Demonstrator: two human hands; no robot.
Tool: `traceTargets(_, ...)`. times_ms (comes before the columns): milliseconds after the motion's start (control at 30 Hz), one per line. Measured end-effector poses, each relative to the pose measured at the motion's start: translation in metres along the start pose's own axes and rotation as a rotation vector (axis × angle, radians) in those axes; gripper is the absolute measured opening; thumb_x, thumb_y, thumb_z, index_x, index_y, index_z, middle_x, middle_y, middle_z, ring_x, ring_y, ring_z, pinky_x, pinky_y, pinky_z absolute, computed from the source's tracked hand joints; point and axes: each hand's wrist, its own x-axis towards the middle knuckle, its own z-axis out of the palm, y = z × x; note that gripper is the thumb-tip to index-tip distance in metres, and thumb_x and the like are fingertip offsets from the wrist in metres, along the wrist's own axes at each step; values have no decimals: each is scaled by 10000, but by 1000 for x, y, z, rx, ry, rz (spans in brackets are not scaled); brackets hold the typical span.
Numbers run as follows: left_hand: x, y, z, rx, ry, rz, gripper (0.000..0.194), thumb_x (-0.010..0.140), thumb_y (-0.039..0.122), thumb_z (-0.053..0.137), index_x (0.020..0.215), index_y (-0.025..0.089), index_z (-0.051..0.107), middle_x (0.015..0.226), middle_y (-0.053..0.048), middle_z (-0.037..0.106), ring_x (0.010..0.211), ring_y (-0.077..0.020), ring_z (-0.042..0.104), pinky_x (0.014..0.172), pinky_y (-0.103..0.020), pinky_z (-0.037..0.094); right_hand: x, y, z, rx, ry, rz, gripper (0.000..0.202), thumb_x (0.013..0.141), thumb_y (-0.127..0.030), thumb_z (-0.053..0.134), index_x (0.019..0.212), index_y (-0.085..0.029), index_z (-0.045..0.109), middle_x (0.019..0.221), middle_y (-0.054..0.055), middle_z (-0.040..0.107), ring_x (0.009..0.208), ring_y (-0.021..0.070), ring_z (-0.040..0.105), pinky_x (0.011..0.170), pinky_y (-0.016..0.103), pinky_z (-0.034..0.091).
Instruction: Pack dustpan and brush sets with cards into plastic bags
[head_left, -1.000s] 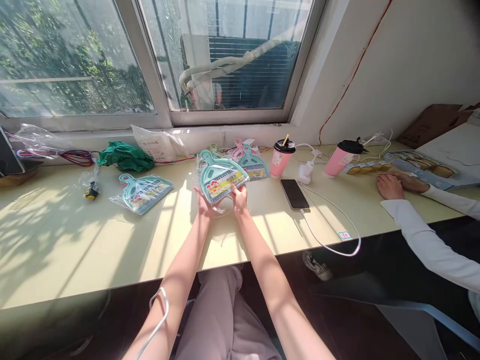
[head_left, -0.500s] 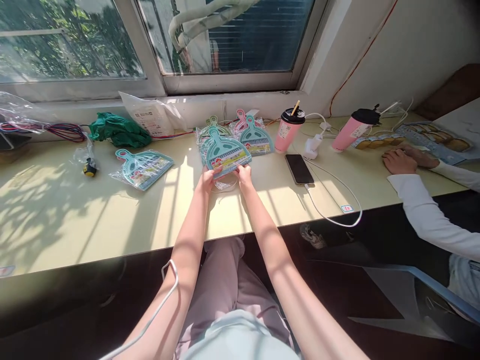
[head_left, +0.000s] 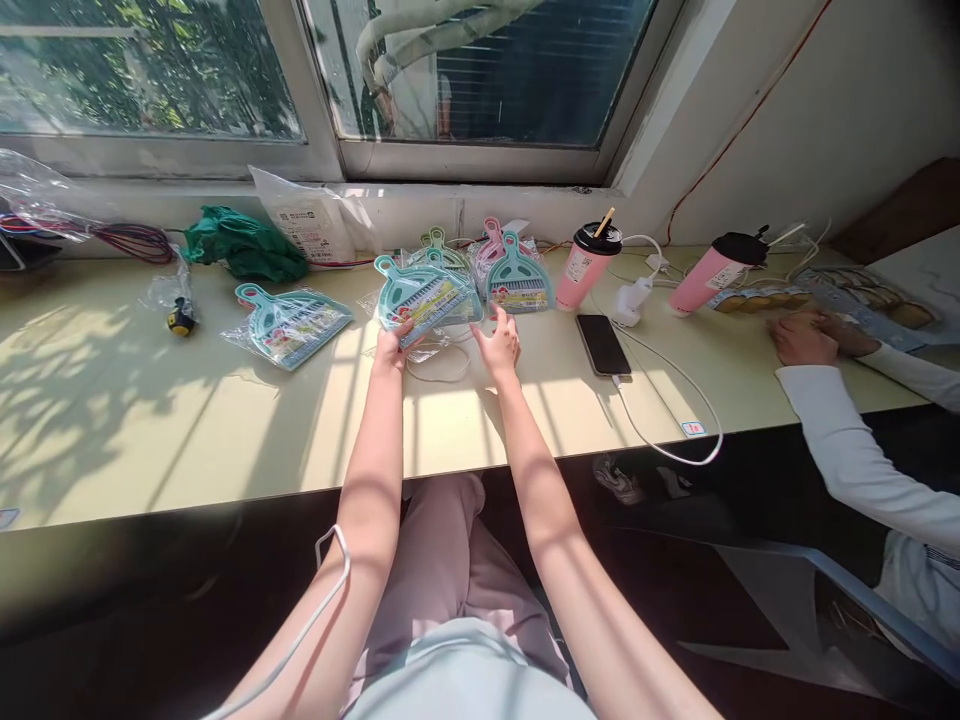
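My left hand (head_left: pixel 391 350) grips the lower left edge of a teal dustpan set (head_left: pixel 427 303), which is tilted with its handle toward the upper left. My right hand (head_left: pixel 499 347) is off the set, at its lower right, fingers apart and holding nothing. Behind the held set lies a green-handled set (head_left: pixel 436 247), partly covered. To its right are another teal set (head_left: pixel 517 275) and a pink-handled one (head_left: pixel 493 236). A further teal set (head_left: pixel 292 325) in clear wrap lies on the left of the table.
Pink cups (head_left: pixel 583 268) (head_left: pixel 712 275), a phone (head_left: pixel 603 345) on a white cable and a charger (head_left: pixel 631 300) are on the right. Another person's hands (head_left: pixel 806 338) rest farther right. Green plastic (head_left: pixel 244 245) and a yellow-black object (head_left: pixel 181 317) are on the left.
The held teal set has moved left and tilted, its handle swinging leftward. My right hand has let go of it and opened. The view has shifted slightly.
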Motion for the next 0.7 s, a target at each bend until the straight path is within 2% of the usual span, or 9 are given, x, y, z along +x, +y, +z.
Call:
traceTargets(67,-4,-3,4,48,-47,-13,362,763,27,776,1098,141,699,1044,-89,793,1030,-258,767,903,-381,673,-2,-1,6,-25,-38,-11,587,862,-276,737,1416,-254,546,1308,116,681,1127,289,676,1019,424,525)
traceTargets(200,-13,-10,16,113,-109,-2,400,719,34,817,1087,144,705,1048,-101,791,1045,-308,767,898,-439,679,0,4,10,-35,-18,68,565,883,-153,633,1422,-230,482,1114,98,740,1066,293,692,1007,431,529)
traceTargets(300,-15,-12,19,127,-93,-1,393,712,40,828,1067,153,705,1062,-102,784,1046,-314,770,892,-452,681,2,7,6,-45,28,80,514,892,-98,554,1391,-209,501,1045,105,738,1059,301,690,1007,445,525)
traceTargets(467,-11,-11,18,128,-21,9,391,736,63,816,1100,158,710,1062,-102,782,1060,-315,762,901,-468,683,-4,0,4,-65,89,-2,324,948,-128,506,1250,-218,580,1315,143,619,1032,264,692,907,397,549)
traceTargets(567,-10,-10,17,107,-9,22,417,733,67,819,1124,169,715,1044,-97,786,1074,-308,752,922,-472,678,-9,-3,7,-94,78,-70,213,969,-145,502,1134,-220,614,1311,139,602,1083,261,666,912,383,543)
traceTargets(700,-11,-9,15,85,-7,37,305,736,37,788,1006,162,718,1010,-99,780,1058,-306,749,957,-494,661,-7,0,9,-143,38,-65,173,925,-241,653,1094,-218,626,1244,138,647,1147,287,643,957,391,531)
